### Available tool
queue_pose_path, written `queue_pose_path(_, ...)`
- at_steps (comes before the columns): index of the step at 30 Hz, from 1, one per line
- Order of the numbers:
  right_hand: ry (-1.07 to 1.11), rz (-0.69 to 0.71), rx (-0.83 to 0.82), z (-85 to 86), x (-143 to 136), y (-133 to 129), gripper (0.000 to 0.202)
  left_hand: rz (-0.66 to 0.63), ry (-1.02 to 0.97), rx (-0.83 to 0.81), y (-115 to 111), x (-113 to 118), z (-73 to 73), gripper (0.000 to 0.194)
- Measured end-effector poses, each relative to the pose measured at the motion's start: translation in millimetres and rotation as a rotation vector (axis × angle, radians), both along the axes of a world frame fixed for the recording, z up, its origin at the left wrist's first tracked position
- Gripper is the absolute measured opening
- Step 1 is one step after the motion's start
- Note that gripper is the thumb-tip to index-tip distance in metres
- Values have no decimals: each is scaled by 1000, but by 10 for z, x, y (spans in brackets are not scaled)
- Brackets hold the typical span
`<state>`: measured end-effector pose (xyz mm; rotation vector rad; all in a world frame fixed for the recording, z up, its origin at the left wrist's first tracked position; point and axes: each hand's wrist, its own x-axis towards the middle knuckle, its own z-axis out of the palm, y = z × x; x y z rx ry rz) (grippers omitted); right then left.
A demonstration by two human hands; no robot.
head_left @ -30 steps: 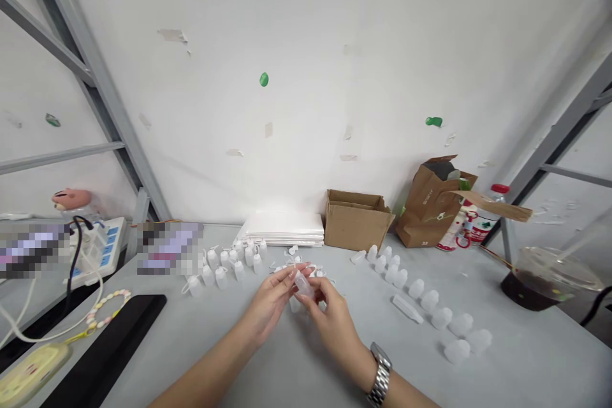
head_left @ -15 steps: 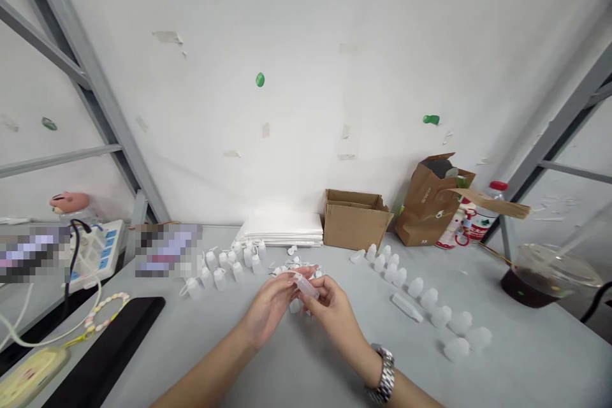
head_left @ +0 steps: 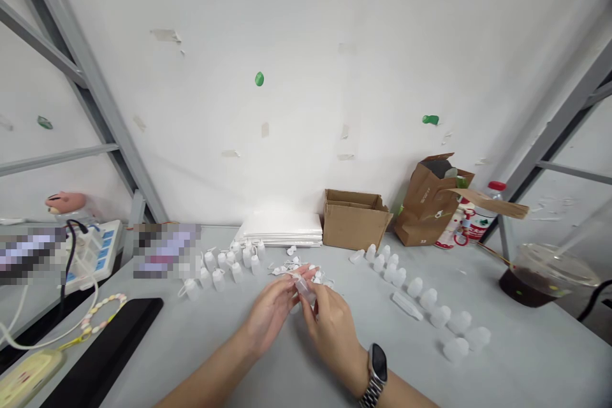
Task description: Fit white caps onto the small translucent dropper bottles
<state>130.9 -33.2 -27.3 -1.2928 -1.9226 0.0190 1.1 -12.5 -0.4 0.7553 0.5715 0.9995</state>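
Note:
In front of me both hands meet on a small translucent plastic squeeze bottle (head_left: 305,289), tilted with its white top toward the left. My right hand (head_left: 333,323) grips its body between thumb and fingers. My left hand (head_left: 268,313) is closed around the top end; its fingers partly hide the cap there. Just behind the hands lies a loose pile of small white caps (head_left: 290,264). Several bottles with white strapped caps (head_left: 237,272) stand to the left. On the right, several translucent bottles (head_left: 429,298) stand in rows, and one bottle (head_left: 406,306) lies on its side.
At the wall are a white stack of sheets (head_left: 282,229), a cardboard box (head_left: 356,222) and a brown paper bag (head_left: 423,204). A lidded drink cup (head_left: 533,287) stands at right. A black pad (head_left: 108,357), a power strip (head_left: 106,252) and cables occupy the left.
My right hand has rolled over, so the watch face now shows and the back of the hand faces up. The bottle has turned slightly more upright between the hands.

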Motion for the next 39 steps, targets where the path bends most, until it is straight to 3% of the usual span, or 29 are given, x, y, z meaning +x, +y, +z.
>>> queue_pose_path(7, 390, 24, -280, 15, 16, -17, 10, 1, 9, 20, 17, 13, -56, 34)
queue_pose_path(15, 983, 258, -702, 164, -16, 63, 35, 2, 36, 11, 43, 10, -45, 35)
queue_pose_path(23, 1110, 380, -827, 143, 31, 122, 35, -74, -63, -48, 84, -6, -74, 33)
queue_pose_path(32, 1240, 518, -912, 275, 60, 83, 29, -98, -139, -99, 91, -19, -75, 30)
queue_pose_path(39, 1274, 607, -965, 238, 59, 100, 27, -113, -197, -162, 93, -7, -78, 27)
